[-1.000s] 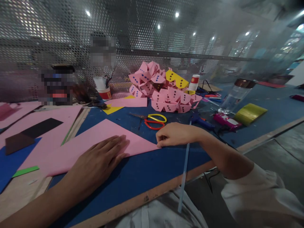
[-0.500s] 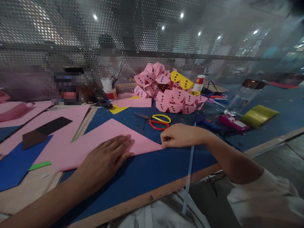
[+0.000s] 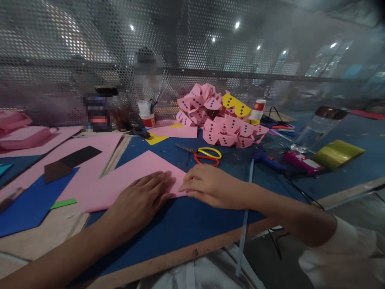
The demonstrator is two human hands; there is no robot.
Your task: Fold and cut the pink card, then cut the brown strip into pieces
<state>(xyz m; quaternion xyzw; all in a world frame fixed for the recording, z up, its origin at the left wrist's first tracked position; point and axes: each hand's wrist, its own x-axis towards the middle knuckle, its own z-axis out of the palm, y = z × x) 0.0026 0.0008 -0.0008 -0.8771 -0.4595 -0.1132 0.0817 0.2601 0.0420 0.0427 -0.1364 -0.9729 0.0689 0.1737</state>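
A folded sheet of pink paper (image 3: 132,176) lies on the blue tabletop, its upper edge rising to a point. My left hand (image 3: 144,196) rests flat on it, fingers together and pointing right. My right hand (image 3: 207,184) is on the sheet's right end, its fingers stretched toward my left fingertips and covering that corner. Just beyond my right hand are scissors (image 3: 207,152) with one yellow and one red handle, partly hidden by it. A blue glue gun (image 3: 269,161) lies to the right, and a long translucent glue stick (image 3: 244,228) runs beneath my right forearm.
Pink paper pieces with dark square marks (image 3: 225,124) are heaped at the back, near paper cups (image 3: 147,120). A glass bottle (image 3: 315,128), magenta tool (image 3: 303,162) and yellow roll (image 3: 339,154) stand right. Blue sheet (image 3: 33,208) lies left; perforated metal screen (image 3: 186,48) rises behind.
My right hand has slid left along the pink paper from its corner tip, its fingers going from curled to stretched. My left hand stays on the sheet. The view has shifted slightly.
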